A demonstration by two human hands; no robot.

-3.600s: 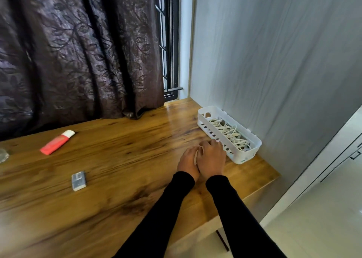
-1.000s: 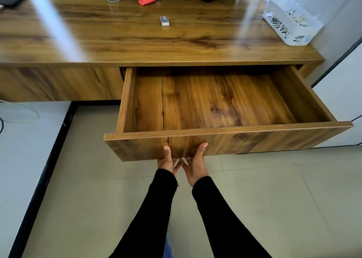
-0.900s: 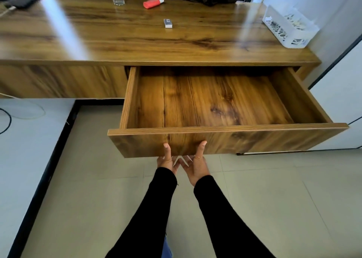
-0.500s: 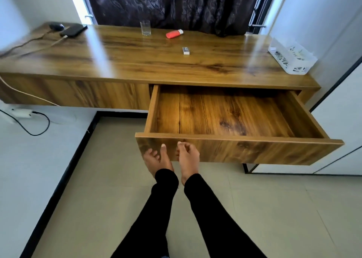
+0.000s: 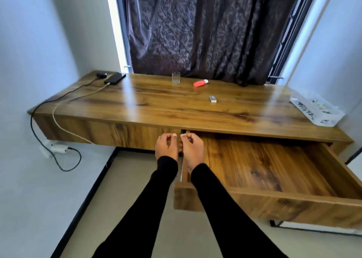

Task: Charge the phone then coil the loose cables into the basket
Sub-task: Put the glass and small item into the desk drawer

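The black phone (image 5: 114, 78) lies at the desk's far left corner. A beige cable (image 5: 82, 97) is plugged into it and runs over the desk's front edge towards a white plug (image 5: 58, 147) low on the left wall. At the desk's right end stands the white basket (image 5: 331, 118) with pale cables (image 5: 319, 106) coiled inside. My left hand (image 5: 166, 147) and my right hand (image 5: 193, 149) are raised side by side in front of the desk, over the open drawer's left wall. Their fingers are curled in and hold nothing.
The wide wooden drawer (image 5: 274, 169) stands pulled out to my right and nothing lies in it. On the desk (image 5: 156, 105) are a glass (image 5: 176, 77), a red and white object (image 5: 200, 83) and a small grey block (image 5: 213, 98). A black cable (image 5: 39, 136) hangs down the left side.
My hands have left the drawer front, risen and curled. The view has tilted up and shifted left, bringing the phone and its cables fully into sight. The drawer stays open.
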